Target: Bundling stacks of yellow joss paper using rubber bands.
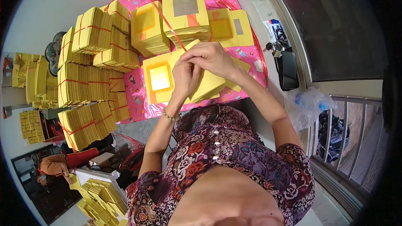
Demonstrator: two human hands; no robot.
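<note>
Right hand [209,60] shut tight on a red strip [171,29].
The left hand [185,77] curls against it; I can't tell its hold. Over yellow paper [209,85] by the counter's [136,109] near edge, the long strip points left, toward the far edge.

A small paper-bundling workshop, from what I can see.
My view shows tied bundles of yellow paper [77,81] along a pink cartoon-print tablecloth [134,84], a red tying strand [178,39] over it, and a co-worker [54,165] beside another yellow heap [104,196].
</note>
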